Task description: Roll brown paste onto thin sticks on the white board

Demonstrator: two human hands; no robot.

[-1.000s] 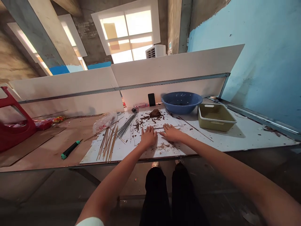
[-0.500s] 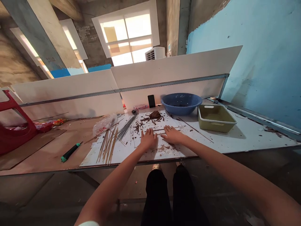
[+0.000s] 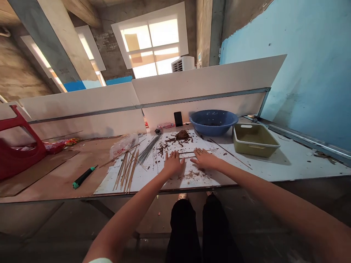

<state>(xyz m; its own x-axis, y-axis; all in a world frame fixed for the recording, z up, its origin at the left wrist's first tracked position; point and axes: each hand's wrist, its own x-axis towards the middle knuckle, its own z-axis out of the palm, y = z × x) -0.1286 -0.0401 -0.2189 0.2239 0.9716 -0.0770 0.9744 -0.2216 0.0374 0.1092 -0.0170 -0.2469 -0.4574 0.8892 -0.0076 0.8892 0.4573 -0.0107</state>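
Brown crumbs by the right hand are too small to identify.

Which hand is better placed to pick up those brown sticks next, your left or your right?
Probably the left hand: it rests flat on the white board nearest the brown sticks, while the right hand lies farther away, beyond it.
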